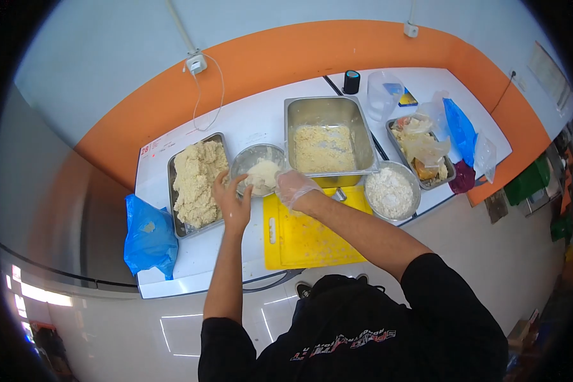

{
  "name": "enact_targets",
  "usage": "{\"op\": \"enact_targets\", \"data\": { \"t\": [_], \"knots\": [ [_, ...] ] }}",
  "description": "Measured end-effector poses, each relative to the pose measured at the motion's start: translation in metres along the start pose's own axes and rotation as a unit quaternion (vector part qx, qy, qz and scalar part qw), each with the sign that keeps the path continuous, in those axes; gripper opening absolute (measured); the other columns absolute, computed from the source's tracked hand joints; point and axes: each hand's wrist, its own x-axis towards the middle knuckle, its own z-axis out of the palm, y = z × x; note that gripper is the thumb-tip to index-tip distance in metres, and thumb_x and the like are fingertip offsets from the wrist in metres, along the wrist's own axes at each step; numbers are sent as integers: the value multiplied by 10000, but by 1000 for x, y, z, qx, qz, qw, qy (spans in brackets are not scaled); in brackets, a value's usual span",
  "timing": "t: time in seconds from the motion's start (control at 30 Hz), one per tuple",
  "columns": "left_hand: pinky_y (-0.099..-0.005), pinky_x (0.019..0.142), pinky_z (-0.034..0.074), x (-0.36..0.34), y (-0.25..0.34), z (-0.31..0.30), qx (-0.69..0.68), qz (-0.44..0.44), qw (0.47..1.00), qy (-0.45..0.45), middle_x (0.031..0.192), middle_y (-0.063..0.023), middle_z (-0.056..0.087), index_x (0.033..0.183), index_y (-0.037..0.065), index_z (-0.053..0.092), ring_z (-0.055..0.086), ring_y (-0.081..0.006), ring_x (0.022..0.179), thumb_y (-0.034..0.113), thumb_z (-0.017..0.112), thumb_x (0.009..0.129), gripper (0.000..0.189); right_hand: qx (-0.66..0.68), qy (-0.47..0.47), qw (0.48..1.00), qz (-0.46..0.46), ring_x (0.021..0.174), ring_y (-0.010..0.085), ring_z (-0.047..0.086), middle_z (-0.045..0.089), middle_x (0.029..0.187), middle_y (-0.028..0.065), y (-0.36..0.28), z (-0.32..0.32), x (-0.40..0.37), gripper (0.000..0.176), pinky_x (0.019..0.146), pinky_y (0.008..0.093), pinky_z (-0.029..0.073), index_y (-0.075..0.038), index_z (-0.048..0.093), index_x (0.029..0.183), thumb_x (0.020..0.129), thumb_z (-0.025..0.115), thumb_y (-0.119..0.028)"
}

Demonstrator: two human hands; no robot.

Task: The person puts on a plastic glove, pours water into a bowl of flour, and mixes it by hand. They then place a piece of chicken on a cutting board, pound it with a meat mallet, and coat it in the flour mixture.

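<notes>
My left hand (233,202) is bare, its fingers spread and curved, between the tray of pale dough-like mix and the round metal bowl (242,155). Nothing shows in its grasp. White powder (263,173) lies in that bowl. At the bowl's right edge is my right hand (295,187), in a clear plastic glove, its fingers drawn together; what they hold, if anything, is hidden. Left of my hands, the metal tray (174,184) is heaped with the crumbly pale mix (199,181). Below my right hand lies a yellow cutting board (305,239) with crumbs on it.
Behind my right hand stands a deep steel pan (328,109) with crumbs (325,148) inside. A bowl of flour-like powder (389,193) sits right. Farther right are a filled tray (426,149), a jug (382,95) and blue plastic (459,130). A blue bag (149,235) hangs over the left edge.
</notes>
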Motion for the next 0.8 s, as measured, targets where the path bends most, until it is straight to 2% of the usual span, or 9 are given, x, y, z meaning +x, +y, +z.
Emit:
{"op": "enact_targets", "data": {
  "t": [0.13,0.27,0.47,0.53,0.57,0.6,0.63,0.73,0.8],
  "knots": [
    [-499,1069,238,-59,-10,11,-11,-114,987,113,1318,-228,410,1091,66,629,345,-384,1270,139,659,861,243,-31,-87,994,52,992,340,667,671,1045,235,-9,-6,-13,233,843,399,537,-21,704,1024,873,545,-99],
    [-498,1065,243,-123,-6,13,8,-179,975,132,1316,-232,405,1078,48,619,344,-394,1263,145,651,864,237,-22,-74,995,57,972,332,674,679,1038,220,-4,-7,-15,222,837,406,537,-24,712,997,861,564,-118],
    [-509,1072,229,-184,28,1,46,-99,991,-76,1338,-224,403,1043,52,639,316,-399,1281,137,658,843,217,-6,-16,997,73,949,317,676,683,1021,199,27,-18,-30,242,829,400,534,-35,718,988,844,574,-166],
    [-516,1067,232,-199,31,3,24,-95,992,-75,1342,-224,398,1052,52,635,315,-397,1286,149,646,859,216,-98,71,976,-182,949,303,669,683,991,189,51,-22,-49,253,824,392,532,-23,701,1025,854,558,-143],
    [-518,1064,236,-207,33,3,24,-125,991,-51,1351,-224,391,1060,53,632,317,-396,1287,152,634,871,214,-99,70,979,-161,949,303,669,683,991,189,62,-22,-61,253,824,392,532,-23,701,1025,854,558,-143],
    [-520,1060,240,-215,36,3,24,-155,987,-28,1360,-224,384,1068,54,630,318,-394,1287,155,623,882,211,115,32,992,-40,915,288,664,682,942,175,70,-23,-71,250,793,381,530,-22,693,1041,861,565,-138],
    [-517,1060,240,-222,38,1,32,-164,985,-33,1370,-225,372,1075,51,626,318,-392,1288,155,611,892,212,325,1,942,82,881,273,659,681,892,160,76,-31,-84,248,761,370,528,-20,685,1058,869,572,-133],
    [-514,1061,237,-247,44,-4,41,-171,984,-31,1379,-230,352,1094,36,611,320,-387,1286,143,598,899,223,332,47,939,80,737,261,632,660,851,139,97,-95,-171,259,669,352,518,-58,674,1112,880,579,-120],
    [-531,1050,239,-259,49,-8,63,-177,982,1,1364,-237,346,1084,20,603,312,-386,1281,107,593,888,214,628,-16,706,326,592,206,557,600,738,101,113,-135,-216,237,550,339,470,-81,678,1104,889,600,-143]
  ]
}}
